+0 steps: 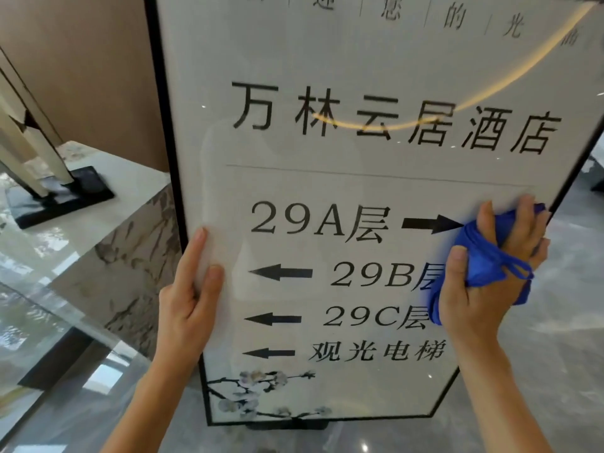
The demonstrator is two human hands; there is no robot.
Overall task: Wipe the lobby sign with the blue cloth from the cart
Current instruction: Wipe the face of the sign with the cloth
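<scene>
The lobby sign (343, 178) is a tall glass-fronted panel in a thin black frame, printed with black Chinese characters, floor numbers and arrows. It fills the middle of the head view. My left hand (189, 295) grips its left edge, thumb on the glass and fingers wrapped behind the frame. My right hand (490, 269) presses a bunched blue cloth (480, 253) against the glass near the right edge, beside the 29A arrow. The cloth covers the end of the 29B line.
A marble-topped counter (108, 230) stands left of the sign, with a cream sculpture on a black base (65, 197) on it. A glass partition (49, 338) runs along the lower left. Grey polished floor (555, 371) lies to the right and below.
</scene>
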